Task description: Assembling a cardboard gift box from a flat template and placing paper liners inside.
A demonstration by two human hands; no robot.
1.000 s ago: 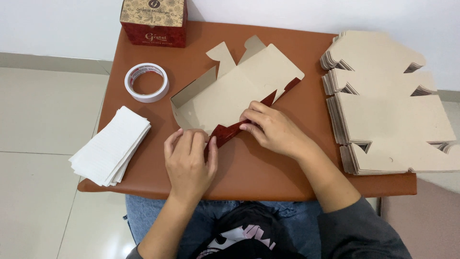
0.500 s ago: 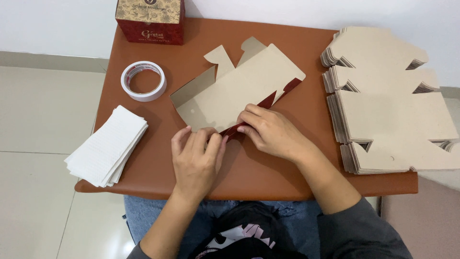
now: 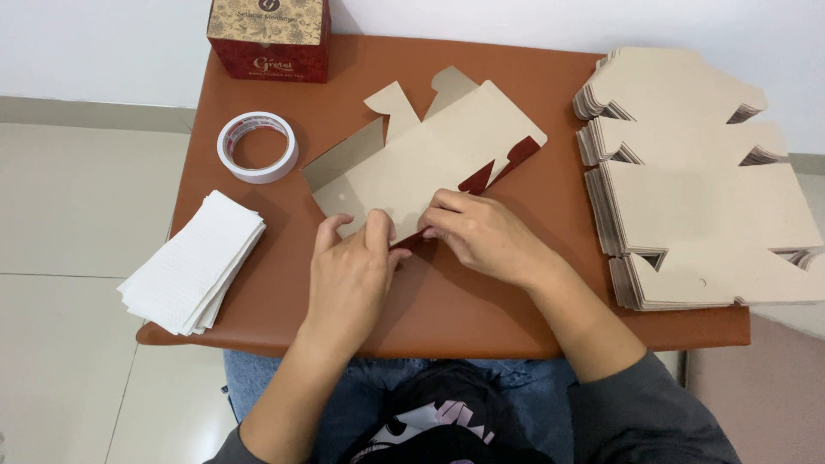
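both hands pinch the near edge of a flat cardboard box blank (image 3: 430, 167) lying mid-bench (image 3: 550, 94): the left hand (image 3: 348, 275) is clamped on its lower flap, the right hand (image 3: 485, 236) pressing the dark red fold beside it. this looks like the folding step; the next move calls for creasing that edge squarely while the sheet stays flat.

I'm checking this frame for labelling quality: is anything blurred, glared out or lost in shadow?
Head view: sharp and evenly lit; soft shadow under the left hand and right hand on the brown table; no glare on the flat cardboard blank.
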